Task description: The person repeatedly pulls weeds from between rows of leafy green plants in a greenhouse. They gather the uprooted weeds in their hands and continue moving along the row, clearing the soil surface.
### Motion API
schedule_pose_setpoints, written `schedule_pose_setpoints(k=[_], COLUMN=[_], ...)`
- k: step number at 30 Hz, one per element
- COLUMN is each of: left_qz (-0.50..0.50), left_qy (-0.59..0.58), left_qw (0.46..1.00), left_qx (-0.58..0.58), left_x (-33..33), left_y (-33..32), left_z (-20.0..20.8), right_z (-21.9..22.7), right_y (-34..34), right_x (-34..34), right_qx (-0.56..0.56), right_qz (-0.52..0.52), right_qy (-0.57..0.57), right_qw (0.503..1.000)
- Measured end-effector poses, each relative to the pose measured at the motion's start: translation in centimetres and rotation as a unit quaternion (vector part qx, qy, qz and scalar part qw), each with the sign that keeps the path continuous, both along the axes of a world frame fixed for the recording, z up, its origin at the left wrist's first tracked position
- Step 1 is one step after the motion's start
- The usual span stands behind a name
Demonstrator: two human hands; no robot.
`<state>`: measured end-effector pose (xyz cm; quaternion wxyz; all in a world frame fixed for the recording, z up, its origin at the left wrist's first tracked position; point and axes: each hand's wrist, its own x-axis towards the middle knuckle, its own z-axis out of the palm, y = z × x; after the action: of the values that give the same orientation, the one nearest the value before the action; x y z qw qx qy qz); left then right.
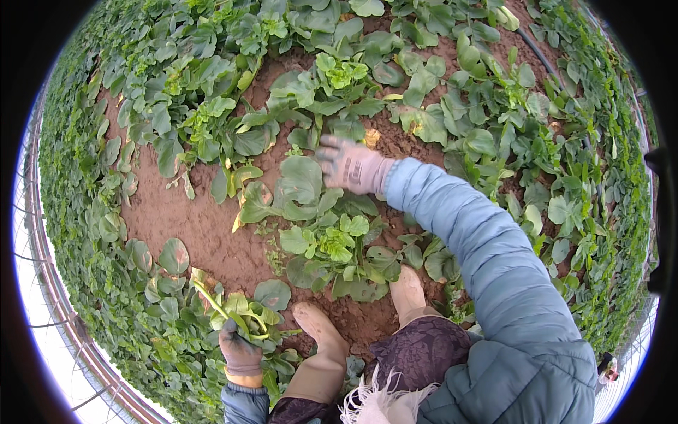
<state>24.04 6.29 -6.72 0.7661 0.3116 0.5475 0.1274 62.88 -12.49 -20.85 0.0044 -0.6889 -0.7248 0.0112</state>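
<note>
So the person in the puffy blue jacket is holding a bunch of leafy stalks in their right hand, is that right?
Not quite: the hand is wrong. The head view shows the person in the puffy blue jacket holding the leafy stalks in their left hand. The right hand is farther up, among the plants, fingers spread.

soft daylight, motion-blurred right hand (pixel 353 165), fisheye-bent edges

Blue-grey puffer jacket (pixel 508 304), pinkish gloves (pixel 357 167), dark floral legwear (pixel 421 346), white fringed scarf (pixel 374 403), perhaps.
</note>
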Motion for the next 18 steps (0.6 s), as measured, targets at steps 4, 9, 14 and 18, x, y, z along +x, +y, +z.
schedule_pose_setpoints(k=[4, 9, 14, 18], left_qz=[-0.030, -0.141, -0.062, -0.024], left_qy=[-0.003, 0.023, -0.027, -0.100], left_qw=[0.999, 0.977, 0.995, 0.993], left_qx=[0.029, 0.157, 0.069, 0.061], left_x=[-0.2, -0.7, 0.0, 1.4], left_y=[0.2, 0.0, -0.6, -0.7], left_z=[-0.1, -0.2, -0.5, -0.4], right_z=[3.7, 11.0, 13.0, 9.6], right_y=[0.7, -0.2, -2.0, 2.0], right_x=[2.4, 6.5, 9.3, -0.5], right_qx=[0.037, -0.044, 0.032, 0.210], right_qz=[-0.009, -0.147, -0.472, -0.310], right_qy=[-0.045, -0.144, 0.012, 0.221], right_qw=[0.998, 0.978, 0.881, 0.901])
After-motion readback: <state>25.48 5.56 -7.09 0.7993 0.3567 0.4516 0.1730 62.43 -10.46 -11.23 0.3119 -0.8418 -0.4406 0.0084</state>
